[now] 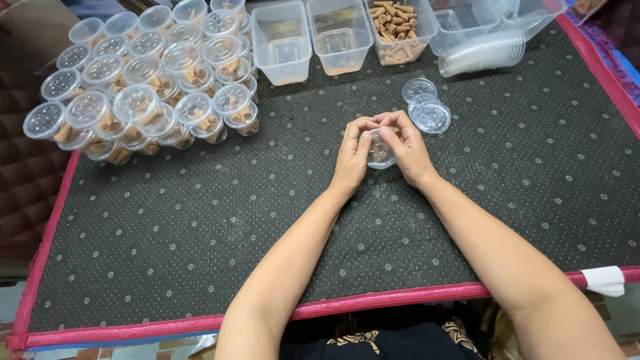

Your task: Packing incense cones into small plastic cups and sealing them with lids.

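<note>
Both hands, left hand [351, 158] & right hand [407, 148], pinch my small clear plastic cup [381, 151], fingertips pressing its lid; next I'd guess firm, even rim pressure.

A cluster of small round clear lidded cups [143, 80], filled with brown cones, is stacked at the far left. Clear rectangular tubs [340, 33] are lined along the far edge. No labels, signs or screens are seen.
</note>
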